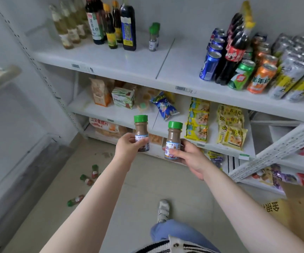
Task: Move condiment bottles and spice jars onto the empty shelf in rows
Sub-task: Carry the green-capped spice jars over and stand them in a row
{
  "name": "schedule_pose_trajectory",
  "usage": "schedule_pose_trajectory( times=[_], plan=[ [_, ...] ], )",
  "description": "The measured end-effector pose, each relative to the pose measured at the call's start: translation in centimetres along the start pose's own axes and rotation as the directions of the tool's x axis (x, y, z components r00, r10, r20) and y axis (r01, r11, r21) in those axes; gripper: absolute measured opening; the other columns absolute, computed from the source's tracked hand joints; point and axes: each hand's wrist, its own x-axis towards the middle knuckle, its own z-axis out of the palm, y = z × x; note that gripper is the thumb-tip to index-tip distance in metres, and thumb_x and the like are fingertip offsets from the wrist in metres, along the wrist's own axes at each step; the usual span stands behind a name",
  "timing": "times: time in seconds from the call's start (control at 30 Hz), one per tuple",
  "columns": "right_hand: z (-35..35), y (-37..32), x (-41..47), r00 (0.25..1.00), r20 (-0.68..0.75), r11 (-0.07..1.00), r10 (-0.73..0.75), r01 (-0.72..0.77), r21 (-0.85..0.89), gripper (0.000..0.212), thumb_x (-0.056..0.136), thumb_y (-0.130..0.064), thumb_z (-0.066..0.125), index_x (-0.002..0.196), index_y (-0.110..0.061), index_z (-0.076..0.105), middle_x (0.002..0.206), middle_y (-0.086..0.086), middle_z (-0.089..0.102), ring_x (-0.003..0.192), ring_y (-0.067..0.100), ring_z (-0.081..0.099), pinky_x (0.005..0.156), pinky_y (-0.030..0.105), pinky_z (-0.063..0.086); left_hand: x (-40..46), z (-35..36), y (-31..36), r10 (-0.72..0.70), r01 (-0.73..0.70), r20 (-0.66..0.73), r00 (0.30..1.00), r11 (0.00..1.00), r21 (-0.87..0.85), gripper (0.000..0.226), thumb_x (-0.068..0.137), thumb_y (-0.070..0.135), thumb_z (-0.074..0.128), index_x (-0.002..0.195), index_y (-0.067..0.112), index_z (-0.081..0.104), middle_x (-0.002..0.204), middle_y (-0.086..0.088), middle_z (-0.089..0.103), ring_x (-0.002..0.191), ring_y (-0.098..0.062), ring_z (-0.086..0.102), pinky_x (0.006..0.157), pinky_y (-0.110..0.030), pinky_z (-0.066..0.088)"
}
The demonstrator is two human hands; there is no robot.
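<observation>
Two brown spice jars with green caps, one in each hand, held up in front of the shelves. Left hand (pixel 129 146) wrapped round the left jar (pixel 141 133), fingers curled over the label. Right hand (pixel 187 154) wrapped round the right jar (pixel 173 141), thumb pressed on the label, jar tipped a little to the left. Both held low down, near the bottom, with the caps sticking up free.

Up on the top shelf (pixel 111 61) – tall dark sauce bottles (pixel 128 26) in rows at the left, then two small green-capped jars (pixel 153 37) one behind the other. Lots of bare shelf to the right of those, before the soda cans (pixel 209 64).

Could go wrong like this:

- Shelf high up, jars gripped low – easy to knock a jar's bottom on the shelf edge while lifting, and lose it.
- Both hands full, so no spare hand to catch a slip or steady a wobble.
- Two small jars already standing there look light and easy to tip; a bump from a hand could push them over like skittles.
- Set down crooked, the new jars would spoil the row.
- Red-filled jars (pixel 88 180) lying loose on the floor (pixel 138 189), near the shoe (pixel 163 209) – one step to the left and a foot could roll on one.
</observation>
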Motion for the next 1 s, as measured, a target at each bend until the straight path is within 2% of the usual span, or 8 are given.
schedule_pose_trajectory(
  times=[0.13,0.23,0.33,0.47,0.53,0.73,0.87,1.0],
  plan=[
    [-0.9,-4.1,7.1,1.0,0.019,1.0,-0.022,0.022,-0.008,0.037,0.084,-0.005,0.066,0.118,-0.01,0.052,0.116,0.016,0.067,0.106,0.027,0.066,0.097,0.042,0.05,6.9,0.5,4.2,0.061,-0.06,-0.04,0.997,0.998,0.024,0.036,0.075,0.03,0.079,0.102,0.011,0.065,0.093,-0.005,0.072,0.08,-0.015,0.067,0.065,-0.022,0.045],
    [-1.5,-7.4,12.0,0.997,0.053,0.998,-0.056,0.057,-0.032,0.038,0.083,-0.005,0.067,0.117,-0.016,0.054,0.116,0.013,0.068,0.108,0.025,0.065,0.095,0.039,0.051,11.6,0.7,7.7,0.111,-0.109,-0.057,0.992,0.994,0.031,0.032,0.078,0.025,0.077,0.104,0.011,0.065,0.091,-0.001,0.07,0.076,-0.009,0.064,0.061,-0.017,0.045],
    [-2.0,-10.9,16.2,0.995,0.04,0.994,-0.09,0.092,-0.058,0.037,0.082,-0.005,0.068,0.115,-0.015,0.055,0.114,0.011,0.067,0.1,0.018,0.066,0.084,0.029,0.054,16.2,1.0,11.2,0.178,-0.179,-0.032,0.984,0.983,-0.043,0.026,0.08,0.013,0.074,0.103,0.006,0.066,0.09,-0.006,0.07,0.071,-0.006,0.062,0.055,-0.008,0.046],
    [-2.3,-14.6,21.4,0.986,-0.061,0.985,-0.154,0.148,-0.084,0.029,0.08,-0.007,0.07,0.105,-0.016,0.059,0.105,0.013,0.067,0.09,0.02,0.064,0.082,0.035,0.049,23.0,0.8,15.6,0.213,-0.213,-0.011,0.977,0.973,-0.091,0.025,0.08,0.009,0.073,0.103,0.007,0.066,0.086,-0.003,0.069,0.069,-0.006,0.063,0.056,-0.009,0.048],
    [-2.3,-16.0,24.2,0.977,-0.112,0.982,-0.18,0.171,-0.08,0.029,0.08,-0.006,0.07,0.105,-0.015,0.06,0.104,0.013,0.067,0.087,0.018,0.065,0.077,0.028,0.052,27.1,0.7,17.7,0.239,-0.238,0.008,0.971,0.97,-0.052,0.022,0.08,0.012,0.074,0.1,0.011,0.066,0.085,-0.003,0.068,0.068,-0.007,0.062,0.06,-0.014,0.047],
    [-1.2,-18.3,31.7,0.934,-0.286,0.976,-0.215,0.201,-0.079,0.027,0.077,-0.009,0.074,0.101,-0.017,0.063,0.102,0.011,0.07,0.094,0.022,0.065,0.092,0.039,0.049,38.3,2.0,21.4,0.275,-0.284,0.126,0.953,0.957,0.058,0.028,0.076,0.001,0.073,0.104,0.007,0.068,0.082,-0.005,0.064,0.06,-0.005,0.056,0.051,-0.007,0.04],
    [0.0,-19.6,35.2,0.903,-0.37,0.975,-0.217,0.219,-0.037,0.029,0.077,-0.003,0.072,0.102,-0.015,0.063,0.098,0.007,0.071,0.089,0.017,0.065,0.083,0.027,0.051,43.9,2.9,22.2,0.281,-0.313,0.178,0.943,0.93,0.194,0.033,0.072,0.007,0.076,0.103,0.015,0.071,0.083,-0.002,0.065,0.071,-0.015,0.054,0.058,-0.02,0.04],
    [0.4,-20.4,37.2,0.874,-0.438,0.972,-0.211,0.234,-0.003,0.028,0.078,0.001,0.071,0.102,-0.012,0.063,0.094,0.007,0.07,0.083,0.013,0.065,0.076,0.018,0.051,47.3,3.9,22.7,0.297,-0.354,0.237,0.925,0.899,0.256,0.033,0.073,0.009,0.076,0.105,0.014,0.07,0.086,-0.002,0.065,0.075,-0.016,0.055,0.05,-0.003,0.036]
  ],
)
